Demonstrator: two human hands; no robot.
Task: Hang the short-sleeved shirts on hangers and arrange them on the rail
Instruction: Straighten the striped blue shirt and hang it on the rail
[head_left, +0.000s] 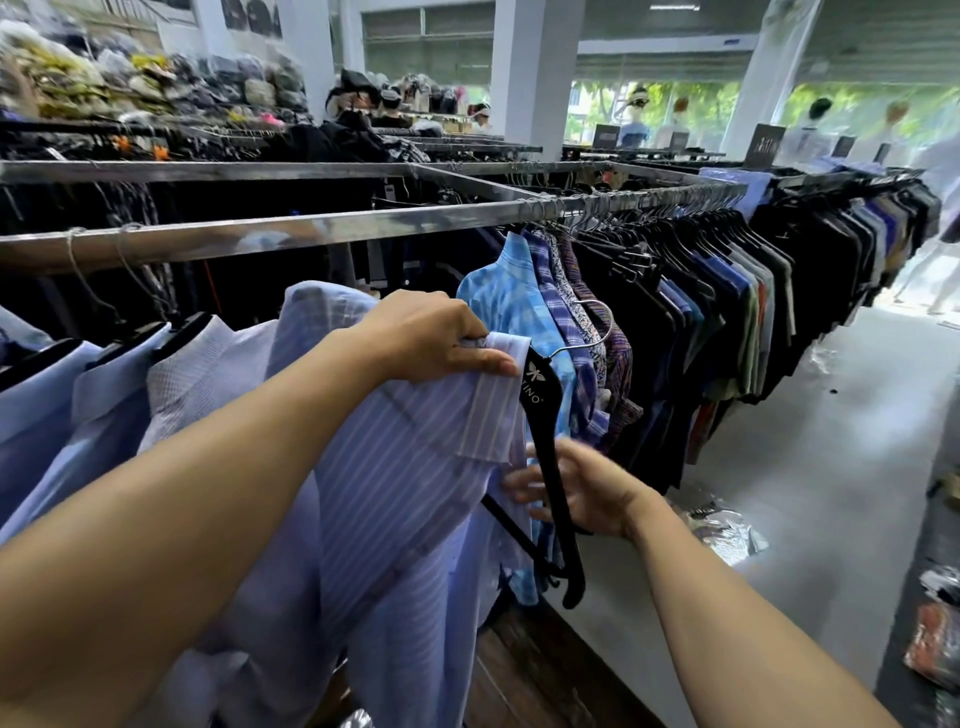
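left hand (436, 338) pinches striped shirt (405, 467) collar; right hand (582, 491) below it grips black hanger (543, 400), fingers curled round its arm.

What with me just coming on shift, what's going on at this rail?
A person is fitting a striped shirt onto a black hanger. The left hand grips the shirt's collar at the hanger's neck, while the right hand holds the hanger's lower arm. The hanger is tilted and its hook is not yet on the rail, where other shirts already hang on both sides.
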